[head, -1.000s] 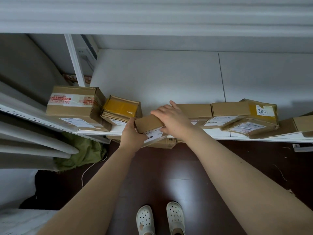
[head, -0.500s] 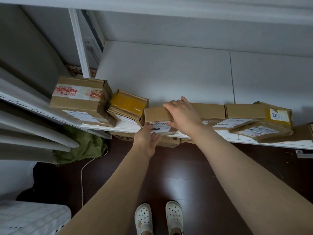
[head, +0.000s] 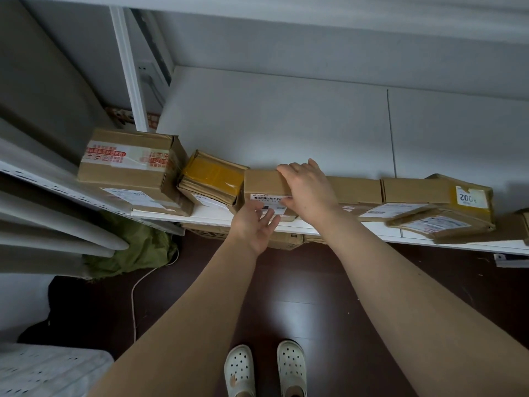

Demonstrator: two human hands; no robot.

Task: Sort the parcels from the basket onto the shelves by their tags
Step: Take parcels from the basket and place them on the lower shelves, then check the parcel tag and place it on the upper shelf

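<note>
Parcel on the shelf, both my hands at it!
Right hand: fingers clamped over the parcel, thumb on its label. Left hand: fingers spread apart, touching its front. It sits on the shelf, with a yellow-taped packet just left.

Green cloth, white cable, dark floor

We see 1 brown cardboard parcel, white barcode tag facing front, flat on white shelf btwn yellow-taped parcel & brown box.
</note>
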